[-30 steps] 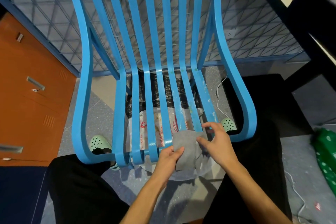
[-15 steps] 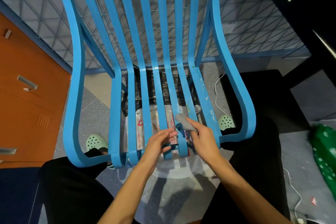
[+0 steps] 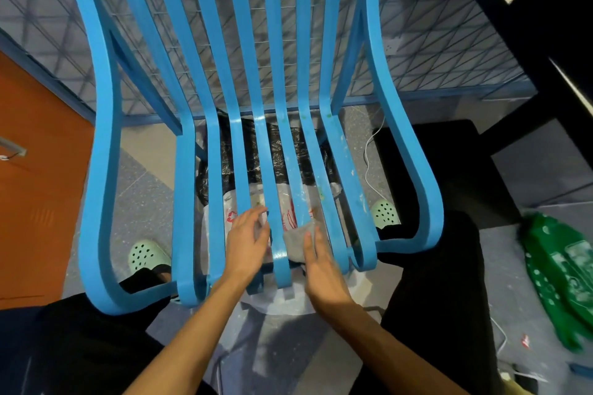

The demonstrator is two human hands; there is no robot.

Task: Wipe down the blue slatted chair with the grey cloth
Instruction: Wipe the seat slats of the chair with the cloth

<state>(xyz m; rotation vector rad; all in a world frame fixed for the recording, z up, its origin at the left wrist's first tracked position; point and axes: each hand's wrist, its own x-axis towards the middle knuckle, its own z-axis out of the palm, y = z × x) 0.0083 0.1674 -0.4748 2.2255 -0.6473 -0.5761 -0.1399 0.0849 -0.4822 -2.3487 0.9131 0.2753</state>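
The blue slatted chair fills the middle of the head view, its seat slats curving down toward me. A small grey cloth lies bunched on a seat slat near the front edge, right of centre. My right hand presses on the cloth with straight fingers. My left hand hovers just left of it over the slats, fingers spread and relaxed, holding nothing. Some right-hand slats show pale paint chips and spots.
Under the seat lie a white plastic bag and a black bag. An orange cabinet stands at left, a black table leg at right, a green bag on the floor at right. My knees flank the chair.
The cloth went from spread flat at the seat's front edge to bunched on a slat under my right hand. My left hand let go of it and opened beside it.
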